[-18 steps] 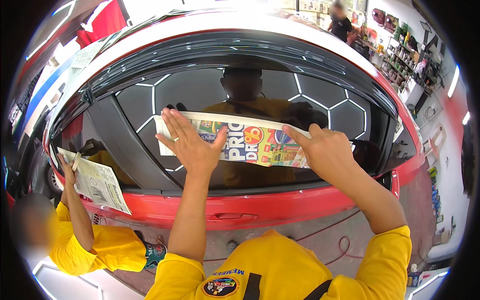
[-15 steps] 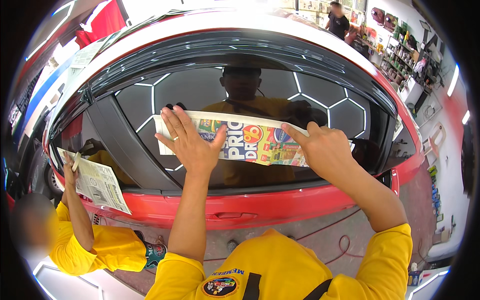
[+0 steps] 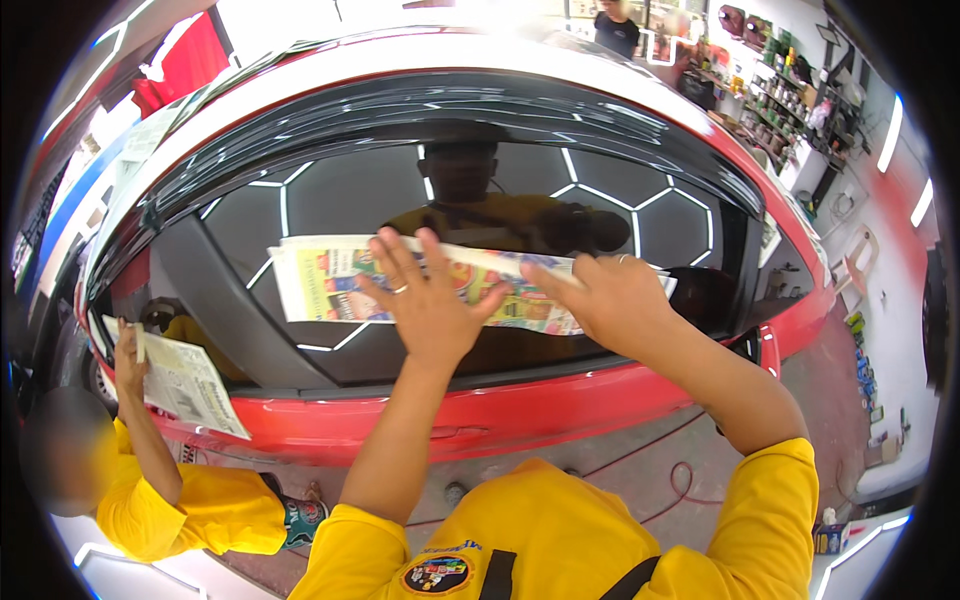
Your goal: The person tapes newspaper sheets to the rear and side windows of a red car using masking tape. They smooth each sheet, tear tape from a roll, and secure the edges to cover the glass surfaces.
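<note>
A long strip of colourful printed newspaper [image 3: 330,285] lies across the dark side window [image 3: 520,190] of a red car. A pale band of what looks like masking tape [image 3: 330,241] runs along its upper edge. My left hand [image 3: 435,315] rests flat on the middle of the strip, fingers spread, a ring on one finger. Toward the right end, my right hand [image 3: 630,310] is closed on the newspaper, its thumb pointing left along the taped edge. Whether anything else sits inside its curled fingers is hidden.
At left, a co-worker in a yellow shirt [image 3: 210,500] holds another newspaper sheet [image 3: 195,385] against the car. Another person [image 3: 617,32] stands beyond the roof. Stocked shelves [image 3: 785,100] line the right wall. A red hose [image 3: 680,480] curls over the floor.
My left hand has slid right along the strip, baring its left end. The strip sits slightly further left, and my right hand has shifted a little left. The view has shifted slightly.
</note>
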